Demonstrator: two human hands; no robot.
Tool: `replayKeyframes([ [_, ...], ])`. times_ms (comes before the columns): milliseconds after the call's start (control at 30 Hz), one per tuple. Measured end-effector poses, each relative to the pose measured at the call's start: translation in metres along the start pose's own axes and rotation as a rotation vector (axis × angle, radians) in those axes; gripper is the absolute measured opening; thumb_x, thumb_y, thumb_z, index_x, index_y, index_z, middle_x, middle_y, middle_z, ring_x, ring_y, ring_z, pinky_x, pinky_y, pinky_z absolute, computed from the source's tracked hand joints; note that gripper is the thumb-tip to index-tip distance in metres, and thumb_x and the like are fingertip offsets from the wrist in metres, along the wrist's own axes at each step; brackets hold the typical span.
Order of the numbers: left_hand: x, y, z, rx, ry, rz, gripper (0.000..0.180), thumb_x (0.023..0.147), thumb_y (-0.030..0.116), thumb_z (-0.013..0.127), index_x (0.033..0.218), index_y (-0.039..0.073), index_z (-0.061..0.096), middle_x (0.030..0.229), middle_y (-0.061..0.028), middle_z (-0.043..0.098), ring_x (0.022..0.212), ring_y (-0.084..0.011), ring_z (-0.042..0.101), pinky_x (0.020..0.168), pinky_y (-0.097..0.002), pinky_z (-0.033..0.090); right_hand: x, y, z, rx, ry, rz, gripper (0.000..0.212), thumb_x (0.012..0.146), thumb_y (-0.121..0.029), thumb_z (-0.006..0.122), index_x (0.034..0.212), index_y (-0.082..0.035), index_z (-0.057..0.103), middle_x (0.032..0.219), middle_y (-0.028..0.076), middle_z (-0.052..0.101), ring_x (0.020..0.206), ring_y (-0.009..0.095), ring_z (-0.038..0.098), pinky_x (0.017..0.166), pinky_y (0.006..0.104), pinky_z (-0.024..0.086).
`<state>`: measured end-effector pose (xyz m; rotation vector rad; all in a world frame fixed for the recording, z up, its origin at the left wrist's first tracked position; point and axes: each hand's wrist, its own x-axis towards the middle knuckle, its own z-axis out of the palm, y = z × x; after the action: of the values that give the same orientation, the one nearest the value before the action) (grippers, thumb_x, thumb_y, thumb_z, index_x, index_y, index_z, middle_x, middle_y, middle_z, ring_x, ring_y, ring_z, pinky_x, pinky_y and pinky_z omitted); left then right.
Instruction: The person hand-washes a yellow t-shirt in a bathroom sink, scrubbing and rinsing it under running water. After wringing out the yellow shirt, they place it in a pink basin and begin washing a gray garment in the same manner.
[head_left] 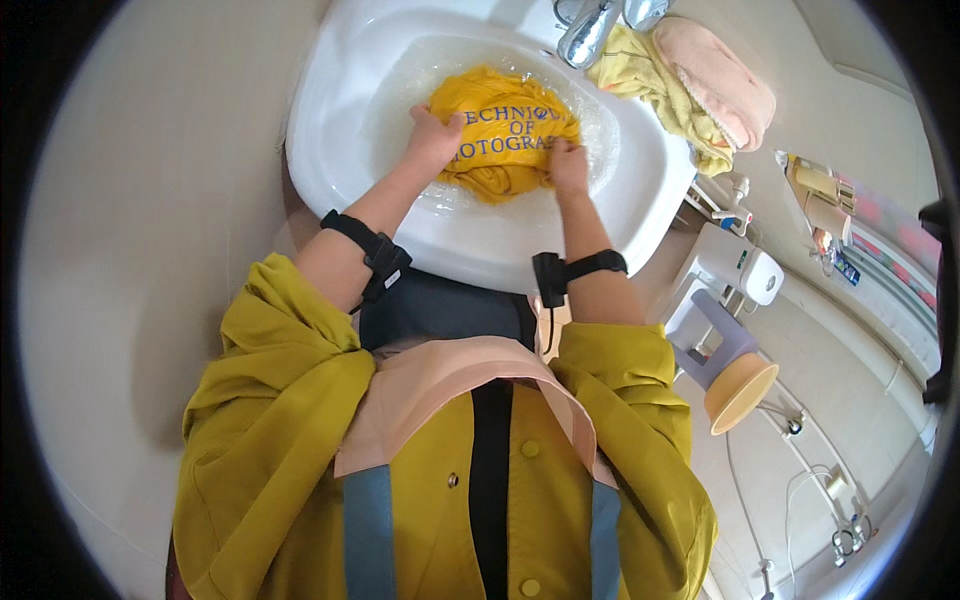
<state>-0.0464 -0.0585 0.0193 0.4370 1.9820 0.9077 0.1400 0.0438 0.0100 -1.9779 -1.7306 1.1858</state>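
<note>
A bunched yellow garment with blue printed lettering lies wet in the white washbasin, in shallow, sudsy water. My left hand grips its left side, thumb on top of the cloth and the other fingertips partly hidden. At its right edge, my right hand is closed on the fabric, fingers curled in. The lettering faces up between my two hands. Both forearms reach over the near rim of the basin, each with a black strap and small device on it.
A chrome faucet stands at the basin's back. Beside it, a yellow towel and a pink cloth rest on the right corner. Further right are a white appliance, a purple-grey holder with a yellow basin, and a shelf of toiletries.
</note>
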Motion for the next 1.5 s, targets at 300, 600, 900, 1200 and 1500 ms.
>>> replayKeyframes([
  [300, -0.001, 0.025, 0.019, 0.046, 0.024, 0.036, 0.054, 0.084, 0.027, 0.052, 0.117, -0.010, 0.029, 0.106, -0.0288, 0.054, 0.102, -0.0376, 0.053, 0.088, -0.0387, 0.042, -0.056, -0.069, -0.007, 1.115, -0.736, 0.318, 0.031, 0.087, -0.011, 0.044, 0.115, 0.004, 0.044, 0.107, 0.012, 0.056, 0.097, 0.023, 0.056, 0.082, 0.0362, 0.047],
  [600, -0.038, 0.100, -0.022, -0.558, -0.233, 0.096, 0.036, 0.086, 0.024, 0.053, 0.106, -0.005, 0.047, 0.098, -0.0158, 0.058, 0.085, -0.0230, 0.059, 0.072, -0.0327, 0.047, -0.048, -0.061, -0.027, 1.380, -0.891, 0.554, 0.045, 0.091, -0.029, 0.043, 0.126, -0.001, 0.040, 0.123, 0.018, 0.049, 0.113, 0.030, 0.048, 0.098, 0.0431, 0.037],
  [900, -0.008, 0.029, -0.007, -0.303, -0.229, 0.119, 0.046, 0.090, 0.029, 0.048, 0.116, -0.006, 0.035, 0.104, -0.0161, 0.052, 0.095, -0.0215, 0.053, 0.077, -0.0321, 0.045, -0.094, -0.100, 0.018, 0.991, -0.665, 0.164, 0.050, 0.092, -0.036, 0.041, 0.130, -0.004, 0.035, 0.129, 0.014, 0.043, 0.118, 0.026, 0.042, 0.098, 0.0410, 0.034],
  [1200, -0.051, 0.086, 0.000, -0.428, -0.123, 0.180, 0.040, 0.089, 0.023, 0.048, 0.108, -0.010, 0.038, 0.099, -0.0200, 0.051, 0.085, -0.0204, 0.054, 0.075, -0.0311, 0.046, -0.078, -0.092, 0.020, 1.532, -0.522, 0.377, 0.040, 0.096, -0.033, 0.034, 0.123, -0.004, 0.041, 0.110, 0.010, 0.056, 0.102, 0.021, 0.054, 0.088, 0.0353, 0.044],
  [1500, -0.071, 0.061, 0.017, -0.014, -0.158, 0.188, 0.043, 0.089, 0.025, 0.044, 0.110, -0.011, 0.037, 0.108, -0.0252, 0.048, 0.098, -0.0298, 0.050, 0.087, -0.0364, 0.039, -0.060, -0.085, 0.001, 1.343, -0.559, 0.393, 0.048, 0.096, -0.037, 0.032, 0.125, 0.000, 0.039, 0.121, 0.014, 0.047, 0.107, 0.020, 0.046, 0.092, 0.0348, 0.039],
])
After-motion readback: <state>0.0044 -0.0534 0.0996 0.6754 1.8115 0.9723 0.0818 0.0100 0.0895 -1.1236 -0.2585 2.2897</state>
